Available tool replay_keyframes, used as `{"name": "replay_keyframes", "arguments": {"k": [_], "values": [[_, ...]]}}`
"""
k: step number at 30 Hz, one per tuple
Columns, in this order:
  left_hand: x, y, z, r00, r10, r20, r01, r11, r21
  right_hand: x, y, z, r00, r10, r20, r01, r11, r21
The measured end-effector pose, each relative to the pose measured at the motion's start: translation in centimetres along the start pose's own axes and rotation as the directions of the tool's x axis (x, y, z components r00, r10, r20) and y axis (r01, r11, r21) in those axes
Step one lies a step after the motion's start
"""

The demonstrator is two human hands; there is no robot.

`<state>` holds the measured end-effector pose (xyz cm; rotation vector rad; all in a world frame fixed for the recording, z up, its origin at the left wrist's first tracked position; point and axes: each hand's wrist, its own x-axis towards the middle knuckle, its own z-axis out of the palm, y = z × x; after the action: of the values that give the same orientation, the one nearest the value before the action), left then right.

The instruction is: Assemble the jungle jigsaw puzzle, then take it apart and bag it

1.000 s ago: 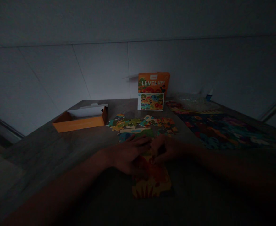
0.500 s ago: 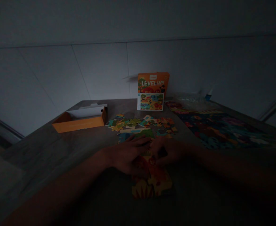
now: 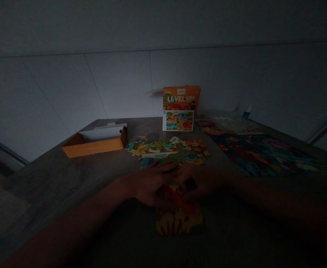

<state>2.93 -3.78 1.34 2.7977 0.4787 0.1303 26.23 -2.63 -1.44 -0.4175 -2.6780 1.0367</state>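
Note:
The scene is very dark. My left hand (image 3: pixel 152 183) lies flat, fingers stretched out, on the upper left of a partly joined orange and yellow puzzle section (image 3: pixel 180 217) on the grey table. My right hand (image 3: pixel 199 182) rests beside it, fingers curled over the top right of the same section; I cannot make out what is under them. Just beyond my fingertips lies a joined blue and green strip (image 3: pixel 160 158). Loose puzzle pieces (image 3: pixel 169 146) are scattered behind that strip.
An open orange box tray (image 3: pixel 96 143) sits at the far left. The orange "LEVEL UP!" puzzle box lid (image 3: pixel 181 108) stands against the wall. A finished colourful puzzle (image 3: pixel 261 154) covers the right side, with a clear plastic bag (image 3: pixel 230 121) behind it.
My right hand's fingers shifted slightly over the top of the orange section, and the section's lower right pieces moved a little. My left hand stayed in place.

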Motion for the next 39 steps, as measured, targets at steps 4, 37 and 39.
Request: {"name": "replay_keyframes", "arguments": {"k": [4,37,39], "values": [[0.0,-0.1,0.1,1.0,-0.002,-0.003,0.002,1.0,0.008,0.0,-0.1,0.1,1.0,-0.008,-0.01,0.008,1.0,0.005],[0.0,0.1,0.0,1.0,-0.014,0.0,0.014,1.0,0.008,0.0,-1.3,0.2,0.998,0.058,0.03,-0.056,0.997,-0.057],[0.0,0.1,0.0,1.0,-0.026,0.013,0.026,1.0,0.012,0.0,-1.6,0.1,0.996,0.082,0.04,-0.079,0.993,-0.088]]}}
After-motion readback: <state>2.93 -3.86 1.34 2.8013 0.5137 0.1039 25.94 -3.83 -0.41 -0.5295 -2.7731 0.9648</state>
